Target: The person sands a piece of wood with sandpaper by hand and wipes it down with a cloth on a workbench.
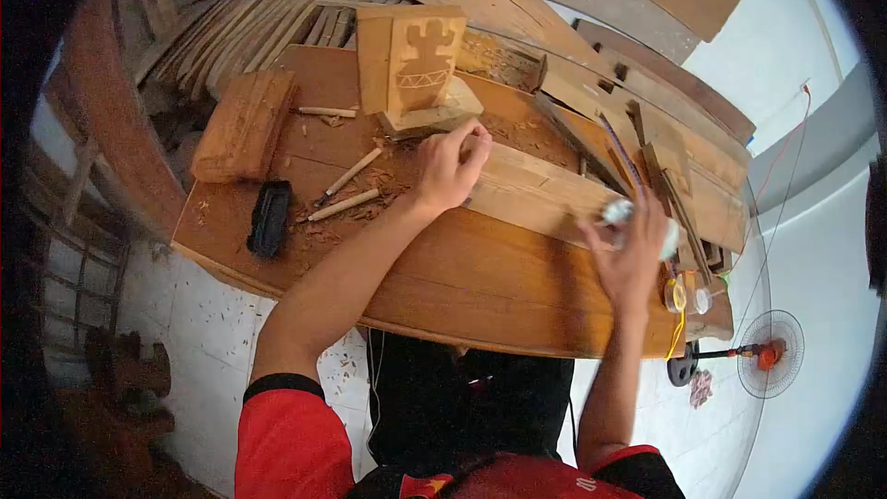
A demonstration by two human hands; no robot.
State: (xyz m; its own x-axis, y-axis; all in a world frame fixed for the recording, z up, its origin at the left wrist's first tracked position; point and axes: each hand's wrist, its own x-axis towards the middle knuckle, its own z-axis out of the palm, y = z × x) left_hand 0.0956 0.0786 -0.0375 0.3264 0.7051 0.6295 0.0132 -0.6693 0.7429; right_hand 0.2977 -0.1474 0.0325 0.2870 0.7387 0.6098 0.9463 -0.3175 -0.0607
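My left hand (453,164) rests at the left end of a long pale plank (531,187), its fingers curled together; what they hold, if anything, is hidden. Over the plank's right end is my right hand (630,245), blurred, its thumb and fingers apart around or in front of a whitish round object (617,212). I cannot tell whether the hand grips it. Just behind my left hand stands a carved wooden block (427,54) with a figure and a zigzag band on its face.
Wood shavings, chisels (353,176), a black case (269,219) and a rough wood block (245,125) lie on the left of the table (443,282). Boards are stacked at the back right. Tape rolls (675,295) sit near the right edge; a fan (770,354) stands beyond.
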